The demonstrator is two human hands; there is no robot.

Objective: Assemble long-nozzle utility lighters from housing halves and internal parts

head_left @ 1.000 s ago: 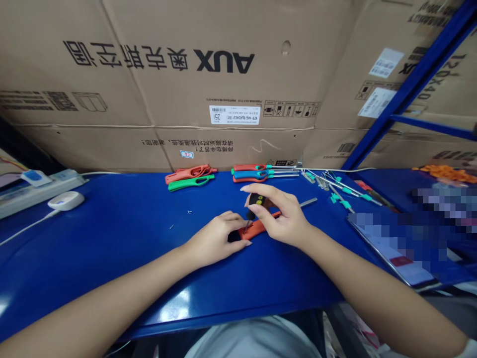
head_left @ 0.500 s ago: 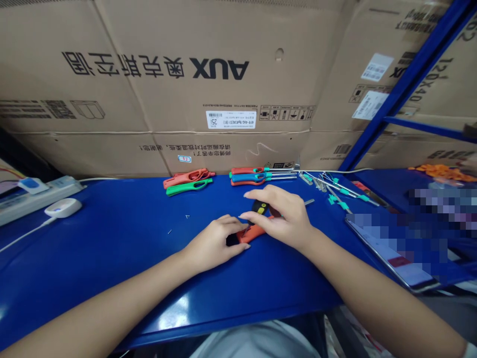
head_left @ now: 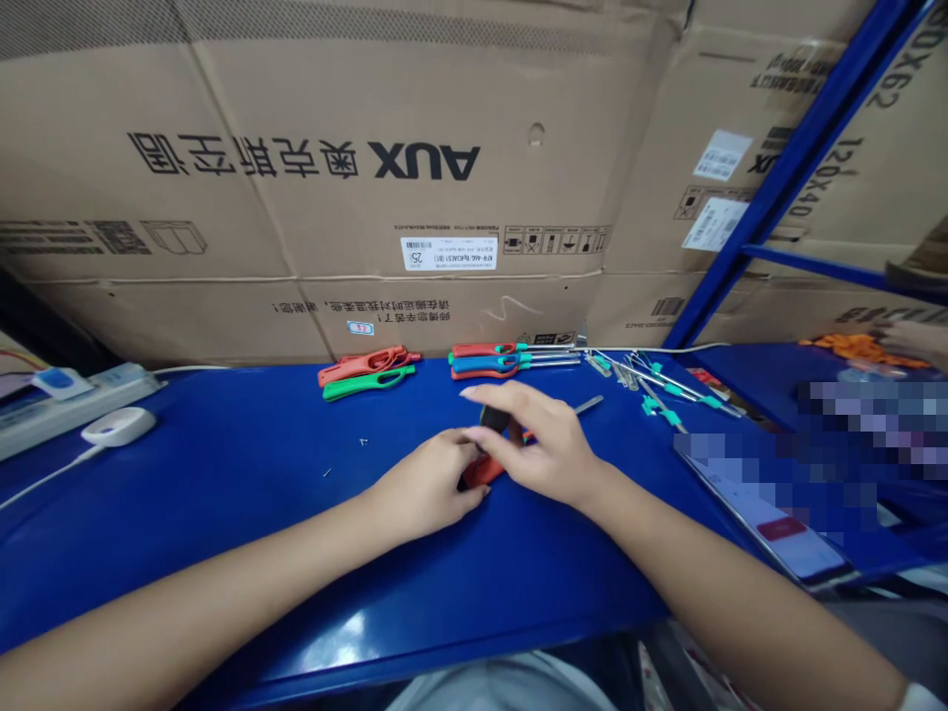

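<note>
My left hand (head_left: 434, 486) grips the near end of an orange-red lighter (head_left: 486, 468) against the blue table, its fingers curled around the body. In my right hand (head_left: 544, 440) is a short, dark-handled screwdriver (head_left: 494, 419), pinched between thumb and fingers and upright over the lighter. The screwdriver's tip is hidden by my fingers. A metal strip (head_left: 591, 405) sticks out beyond my right hand; whether it joins the lighter is not clear. Small screws (head_left: 362, 441) lie on the table to the left.
Red and green lighter handles (head_left: 370, 380) lie at the back, beside long-nosed lighters (head_left: 485, 367). Metal tubes with green parts (head_left: 671, 385) are scattered back right. A phone (head_left: 785, 533) lies at right, a power strip (head_left: 74, 400) at left. Another person's hand (head_left: 922, 341) is near orange pieces (head_left: 851, 350).
The view has tilted up slightly and shifted. My right hand has turned around the screwdriver, whose handle now stands more upright and is more covered. My left hand keeps its hold on the lighter.
</note>
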